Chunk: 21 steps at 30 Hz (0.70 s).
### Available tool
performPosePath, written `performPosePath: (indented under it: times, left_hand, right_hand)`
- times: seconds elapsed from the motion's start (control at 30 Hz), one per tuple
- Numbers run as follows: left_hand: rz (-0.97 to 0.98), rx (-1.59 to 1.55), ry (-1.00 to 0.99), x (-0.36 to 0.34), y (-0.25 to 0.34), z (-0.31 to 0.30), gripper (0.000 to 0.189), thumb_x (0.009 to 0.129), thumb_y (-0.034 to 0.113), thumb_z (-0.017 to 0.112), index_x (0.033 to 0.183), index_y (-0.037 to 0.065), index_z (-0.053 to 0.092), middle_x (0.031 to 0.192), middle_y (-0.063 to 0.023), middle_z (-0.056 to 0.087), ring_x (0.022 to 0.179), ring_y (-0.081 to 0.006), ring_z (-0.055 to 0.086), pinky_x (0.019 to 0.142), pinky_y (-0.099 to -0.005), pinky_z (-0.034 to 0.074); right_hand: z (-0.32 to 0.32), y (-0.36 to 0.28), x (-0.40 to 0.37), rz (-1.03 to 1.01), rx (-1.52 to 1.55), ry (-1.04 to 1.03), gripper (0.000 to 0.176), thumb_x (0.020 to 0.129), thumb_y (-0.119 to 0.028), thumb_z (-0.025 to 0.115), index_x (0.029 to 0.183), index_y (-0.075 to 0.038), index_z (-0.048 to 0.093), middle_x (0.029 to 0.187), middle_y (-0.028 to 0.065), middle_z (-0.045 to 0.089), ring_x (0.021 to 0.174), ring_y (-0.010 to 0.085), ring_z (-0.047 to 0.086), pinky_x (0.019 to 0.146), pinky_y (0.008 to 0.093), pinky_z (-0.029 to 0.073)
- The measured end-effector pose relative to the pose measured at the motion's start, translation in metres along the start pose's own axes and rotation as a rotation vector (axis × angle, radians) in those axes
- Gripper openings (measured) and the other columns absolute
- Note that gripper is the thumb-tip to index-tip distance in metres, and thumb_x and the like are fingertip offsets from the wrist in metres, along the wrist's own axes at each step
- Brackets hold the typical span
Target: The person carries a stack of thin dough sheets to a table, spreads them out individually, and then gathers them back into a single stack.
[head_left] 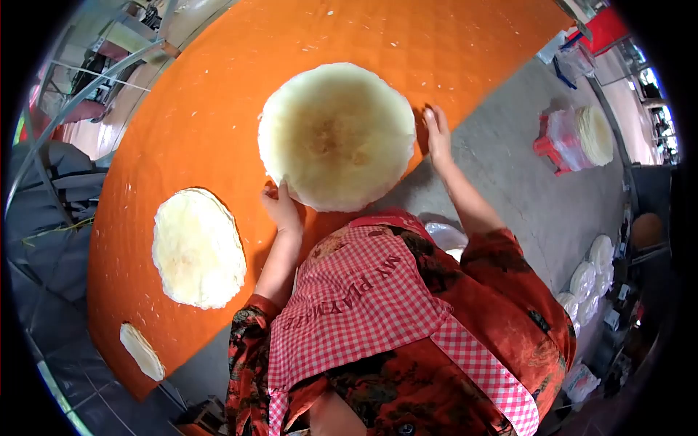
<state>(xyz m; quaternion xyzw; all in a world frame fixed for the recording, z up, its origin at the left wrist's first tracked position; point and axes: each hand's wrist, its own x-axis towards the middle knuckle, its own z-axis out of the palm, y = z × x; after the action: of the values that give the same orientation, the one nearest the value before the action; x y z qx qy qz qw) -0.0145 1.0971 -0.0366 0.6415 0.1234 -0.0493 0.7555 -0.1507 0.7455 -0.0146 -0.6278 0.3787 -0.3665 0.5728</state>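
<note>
A large round pale flatbread (342, 134), browned in the middle, lies in front of me on the orange table cover. At its near left edge, my left hand (282, 207) has the thumb on top and the fingers curled against the side, pinching the rim. My right hand (438, 138) is beside the right edge, fingers stretched out and a small gap from the bread; it holds nothing. To the left rests a stack of similar flatbreads (198, 248), and a smaller pale stack (142, 352) lies near the table's left corner.
The orange table (240, 65) runs away from me, with small crumbs on it. On the grey floor at right stands a red stool (547, 149) bearing plastic and a round stack (595, 136). Several plastic-wrapped round packs (584, 280) lie farther down. Metal frames (109, 73) stand at left.
</note>
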Motion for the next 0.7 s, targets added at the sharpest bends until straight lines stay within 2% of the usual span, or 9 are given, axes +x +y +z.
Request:
performPosePath:
  times: [0.07,0.17,0.33,0.37,0.43,0.5,0.53,0.57,0.7]
  left_hand:
    - [-0.037,0.084,-0.152,0.006,0.009,0.001,0.029,0.086,0.009,0.058,0.112,-0.004,0.051,0.098,-0.0090,0.058,0.082,-0.0191,0.055,0.074,-0.0308,0.046]
    - [0.043,0.373,-0.209,0.028,-0.021,-0.010,0.036,0.086,0.007,0.058,0.117,-0.007,0.047,0.102,-0.0118,0.058,0.088,-0.0210,0.056,0.079,-0.0331,0.046]
    - [-0.010,0.323,-0.391,0.041,-0.015,-0.019,0.051,0.084,0.008,0.061,0.128,-0.006,0.039,0.118,-0.0179,0.052,0.104,-0.0265,0.053,0.090,-0.0376,0.043]
    - [0.171,0.542,-0.303,0.031,-0.003,-0.014,0.055,0.082,0.008,0.062,0.130,-0.005,0.039,0.122,-0.0194,0.048,0.110,-0.0291,0.049,0.094,-0.0400,0.040]
    - [0.534,0.972,-0.114,-0.003,0.058,0.008,0.063,0.079,0.008,0.064,0.134,-0.003,0.037,0.132,-0.0225,0.042,0.121,-0.0343,0.041,0.101,-0.0447,0.034]
    - [0.748,1.119,-0.255,-0.009,0.091,0.019,0.074,0.075,0.013,0.070,0.140,0.005,0.035,0.144,-0.0218,0.029,0.134,-0.0379,0.024,0.107,-0.0494,0.023]
    - [0.791,1.156,-0.310,-0.007,0.096,0.022,0.075,0.075,0.019,0.070,0.141,0.010,0.035,0.146,-0.0211,0.027,0.136,-0.0378,0.022,0.107,-0.0534,0.022]
    - [0.837,1.188,-0.365,-0.002,0.100,0.027,0.075,0.076,0.024,0.070,0.142,0.015,0.035,0.148,-0.0205,0.025,0.138,-0.0378,0.020,0.106,-0.0575,0.020]
    - [0.949,1.422,-0.628,-0.002,0.087,0.026,0.077,0.079,0.048,0.065,0.144,0.021,0.034,0.153,-0.0160,0.019,0.142,-0.0355,0.012,0.106,-0.0649,0.012]
  right_hand:
    - [0.008,0.021,-0.017,0.106,-0.044,-0.119,0.052,0.093,-0.032,0.052,0.133,-0.002,0.040,0.126,0.0162,0.053,0.119,0.0231,0.049,0.101,0.0318,0.036]
    - [0.044,0.026,-0.065,-0.224,-0.357,-0.079,0.059,0.092,-0.026,0.052,0.139,0.003,0.030,0.136,0.0210,0.046,0.128,0.0286,0.042,0.107,0.0339,0.030]
    - [0.029,-0.008,-0.044,0.189,0.163,-0.193,0.052,0.091,-0.019,0.053,0.132,0.008,0.037,0.135,0.0211,0.046,0.126,0.0288,0.044,0.105,0.0336,0.032]
    - [0.026,0.019,-0.028,0.122,0.269,-0.076,0.046,0.090,-0.019,0.055,0.127,0.005,0.044,0.131,0.0208,0.050,0.122,0.0293,0.047,0.103,0.0331,0.034]
    - [0.020,-0.065,-0.036,-0.057,-0.429,-0.001,0.039,0.089,-0.019,0.055,0.121,0.002,0.051,0.130,0.0214,0.050,0.122,0.0343,0.047,0.103,0.0357,0.036]
    - [0.031,-0.103,-0.044,-0.430,-0.620,-0.082,0.036,0.088,-0.022,0.060,0.116,0.000,0.057,0.134,0.0204,0.049,0.127,0.0317,0.044,0.104,0.0364,0.036]
    - [0.041,-0.110,-0.048,-0.555,-0.722,-0.119,0.036,0.087,-0.025,0.061,0.116,-0.004,0.059,0.133,0.0196,0.050,0.126,0.0344,0.044,0.104,0.0379,0.035]
    - [0.054,-0.115,-0.051,-0.656,-0.795,-0.233,0.040,0.086,-0.031,0.060,0.118,-0.008,0.058,0.133,0.0195,0.047,0.128,0.0367,0.040,0.105,0.0485,0.031]
    - [0.083,-0.079,-0.090,-0.712,-1.190,-0.490,0.058,0.087,-0.048,0.053,0.135,-0.016,0.046,0.145,0.0142,0.035,0.137,0.0330,0.026,0.104,0.0605,0.022]
